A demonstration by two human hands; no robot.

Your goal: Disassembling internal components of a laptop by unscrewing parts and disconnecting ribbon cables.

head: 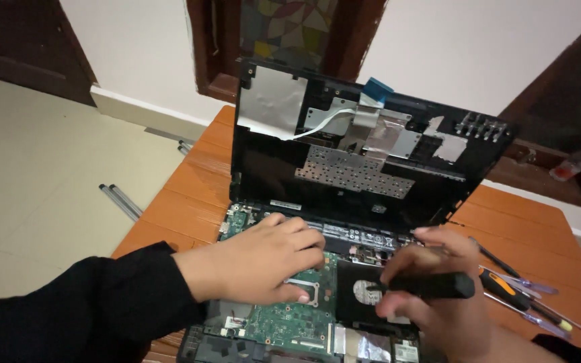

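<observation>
An opened laptop lies on an orange wooden table. Its raised black cover panel, with silver foil and ribbon cables on its underside, stands tilted up at the back. Below it the green circuit board is exposed. My left hand rests flat on the board with fingers curled, in a black sleeve. My right hand grips a black screwdriver handle, its tip over a black drive with a round silver label.
Several screwdrivers with orange, black and clear handles lie on the table at the right. Two grey rods lie on the tiled floor at the left. A white wall and dark wooden frames stand behind the table. A small bottle sits on a ledge at right.
</observation>
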